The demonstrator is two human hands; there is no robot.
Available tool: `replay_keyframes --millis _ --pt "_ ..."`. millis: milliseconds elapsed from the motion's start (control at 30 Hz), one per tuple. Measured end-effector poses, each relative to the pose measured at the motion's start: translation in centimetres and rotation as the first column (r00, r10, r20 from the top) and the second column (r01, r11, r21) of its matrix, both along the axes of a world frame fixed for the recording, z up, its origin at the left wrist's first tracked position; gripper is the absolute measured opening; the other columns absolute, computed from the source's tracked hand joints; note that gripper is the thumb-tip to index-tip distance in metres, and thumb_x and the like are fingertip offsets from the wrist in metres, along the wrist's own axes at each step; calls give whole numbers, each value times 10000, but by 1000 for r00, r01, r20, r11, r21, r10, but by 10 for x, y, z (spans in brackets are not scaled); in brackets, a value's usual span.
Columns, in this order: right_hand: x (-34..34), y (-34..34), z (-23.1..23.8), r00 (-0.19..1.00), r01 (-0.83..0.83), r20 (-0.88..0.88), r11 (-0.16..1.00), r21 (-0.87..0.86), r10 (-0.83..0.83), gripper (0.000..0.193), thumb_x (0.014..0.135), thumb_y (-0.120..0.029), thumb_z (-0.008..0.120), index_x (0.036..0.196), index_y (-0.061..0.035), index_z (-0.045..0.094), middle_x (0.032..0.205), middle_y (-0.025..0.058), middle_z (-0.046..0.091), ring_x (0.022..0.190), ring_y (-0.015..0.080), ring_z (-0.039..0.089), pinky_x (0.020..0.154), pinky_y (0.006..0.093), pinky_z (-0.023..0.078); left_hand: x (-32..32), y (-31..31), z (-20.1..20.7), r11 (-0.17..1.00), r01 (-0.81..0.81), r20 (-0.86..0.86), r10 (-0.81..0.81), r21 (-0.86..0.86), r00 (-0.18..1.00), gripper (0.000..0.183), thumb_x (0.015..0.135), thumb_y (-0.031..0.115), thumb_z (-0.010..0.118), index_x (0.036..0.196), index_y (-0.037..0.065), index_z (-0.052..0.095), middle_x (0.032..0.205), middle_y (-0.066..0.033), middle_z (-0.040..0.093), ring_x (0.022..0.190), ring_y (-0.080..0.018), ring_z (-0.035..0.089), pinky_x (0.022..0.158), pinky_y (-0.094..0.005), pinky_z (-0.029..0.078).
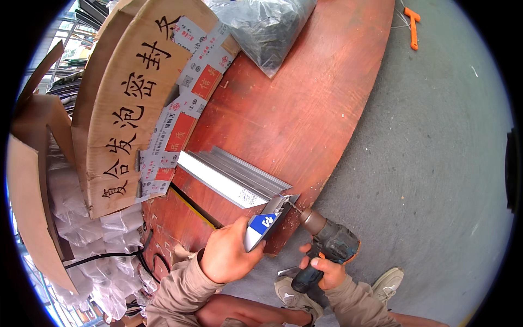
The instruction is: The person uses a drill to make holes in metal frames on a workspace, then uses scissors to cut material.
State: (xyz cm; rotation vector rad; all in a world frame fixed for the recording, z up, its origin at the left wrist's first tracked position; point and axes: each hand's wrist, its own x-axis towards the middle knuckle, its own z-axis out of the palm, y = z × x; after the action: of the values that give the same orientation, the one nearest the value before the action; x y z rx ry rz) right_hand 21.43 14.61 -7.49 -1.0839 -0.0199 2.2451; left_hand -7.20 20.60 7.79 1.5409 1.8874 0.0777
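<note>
the left hand [229, 252] grips closed around a short aluminium profile piece [267, 222] at the near edge of the red plywood board [294, 109]; the right hand [326, 270] is wrapped around a cordless drill [328, 243], its bit touching the piece.

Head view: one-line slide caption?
Left hand steadies an aluminium profile on a red board while the right hand drives a cordless drill into it.

You stand on a grey concrete floor [436, 163] in bright daylight. A big reddish-brown wooden board [294, 109] serves as the worktable. On its left side lies a cardboard box [125, 109], and a clear plastic bag [261, 27] sits at the far end. An orange tool [413, 24] lies on the floor far away.
</note>
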Motion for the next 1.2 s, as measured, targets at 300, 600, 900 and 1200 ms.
replay_keyframes --millis 300,600,900,1200 --pt "6 3 5 996 -90 -5 996 19 90 617 1027 -135 860 1613 -6 717 1422 212 866 1090 262 845 984 485 688 -2 6 13 984 -131 78 140 -118 987 519 994 224 975 1390 -9 734 1000 -293 860 952 -539 876 841 -577 704" --pt "5 28 24 991 -130 24 991 -3 130 605 963 -150 855 1544 -2 769 1410 198 861 1081 288 835 993 471 668 -11 10 32 992 -76 40 81 -102 996 550 1024 344 993 1354 -12 733 1181 -284 876 1036 -495 888 877 -525 697" --pt "11 22 11 992 -129 16 991 29 128 598 1035 -117 836 1611 1 724 1439 204 870 1090 263 833 993 477 694 -49 135 71 739 667 -332 -608 97 721 780 760 67 983 1507 69 758 1625 -209 759 1535 -474 689 1274 -610 569" --pt "15 36 23 975 -206 92 979 13 204 558 1015 -147 857 1540 18 771 1346 173 865 1119 264 811 1027 457 641 -91 158 6 595 801 -29 -801 68 598 508 773 117 923 1276 64 873 1323 -120 938 1201 -360 918 989 -485 758"
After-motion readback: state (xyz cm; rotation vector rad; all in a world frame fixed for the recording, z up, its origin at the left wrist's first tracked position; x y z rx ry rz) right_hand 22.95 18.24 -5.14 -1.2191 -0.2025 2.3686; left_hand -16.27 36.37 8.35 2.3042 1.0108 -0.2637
